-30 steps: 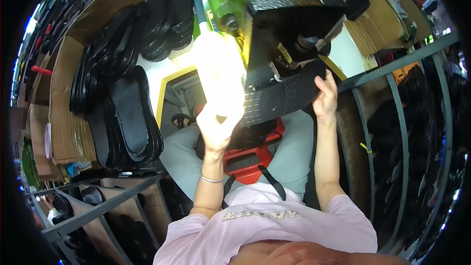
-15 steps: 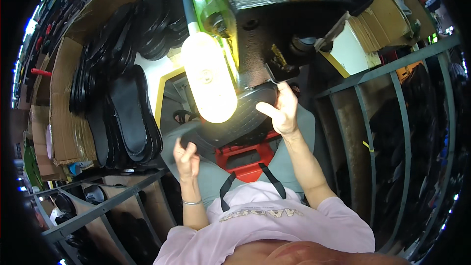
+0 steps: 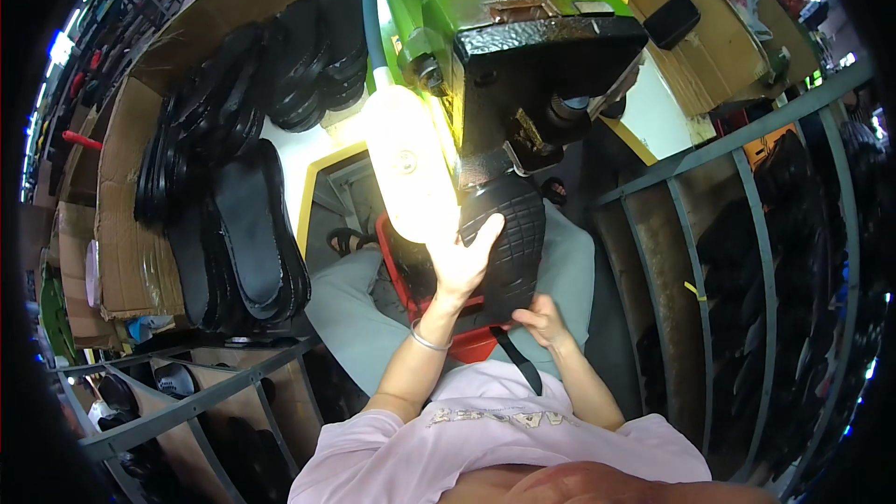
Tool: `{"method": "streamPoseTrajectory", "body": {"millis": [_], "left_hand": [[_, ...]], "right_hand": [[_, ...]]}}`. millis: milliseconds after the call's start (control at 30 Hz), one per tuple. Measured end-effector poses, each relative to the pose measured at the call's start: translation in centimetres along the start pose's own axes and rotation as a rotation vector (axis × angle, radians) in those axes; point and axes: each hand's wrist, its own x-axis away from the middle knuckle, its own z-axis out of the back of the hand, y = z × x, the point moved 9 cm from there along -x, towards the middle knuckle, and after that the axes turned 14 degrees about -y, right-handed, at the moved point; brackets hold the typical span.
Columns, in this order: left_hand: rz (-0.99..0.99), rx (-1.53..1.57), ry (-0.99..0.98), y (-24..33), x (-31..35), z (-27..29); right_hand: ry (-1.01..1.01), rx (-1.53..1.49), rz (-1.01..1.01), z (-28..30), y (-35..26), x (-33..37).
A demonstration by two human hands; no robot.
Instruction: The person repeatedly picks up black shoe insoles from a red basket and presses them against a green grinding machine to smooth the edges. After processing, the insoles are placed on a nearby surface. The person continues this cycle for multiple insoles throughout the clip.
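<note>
A black shoe sole [image 3: 511,247], its treaded face toward me, hangs below the head of a green and black machine [image 3: 551,47]. Its far end meets the small metal part [image 3: 527,159] at the bottom of that head. My left hand [image 3: 464,257] grips the sole's left edge, thumb across the tread; the lamp's glare washes out some of its fingers. My right hand [image 3: 546,319] pinches the near end at the lower right. A glowing oblong lamp [image 3: 408,168] hangs just left of the sole.
Stacks of black soles [image 3: 252,224] fill a cardboard box [image 3: 140,261] on the left. Metal racks [image 3: 681,224] holding more dark soles stand to the right, and another rack [image 3: 215,392] is at lower left. Below the sole is a red frame [image 3: 397,271] between my knees.
The sole has turned from lying slantwise to nearly upright in view, tread now showing. My left hand moved up and right to its side; my right hand dropped to its near end.
</note>
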Motion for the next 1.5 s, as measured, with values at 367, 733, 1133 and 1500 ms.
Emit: {"method": "streamPoseTrajectory", "body": {"millis": [367,733,1133,1500], "left_hand": [[-0.062,-0.150,0.009,2.9,1.3,7.0],[0.233,0.438,0.096,-5.1,10.1,16.0],[0.040,0.179,-0.140,-0.8,1.8,1.5],[-0.051,0.777,0.150,-5.3,3.8,8.8]], "right_hand": [[0.281,0.376,0.401,0.5,-24.8,-4.7],[-0.019,0.456,0.392,-10.5,-22.9,-11.0],[0.146,0.827,0.615,-10.4,-21.9,-9.4],[0.365,0.766,0.335,-3.0,-16.7,-1.4]]}}
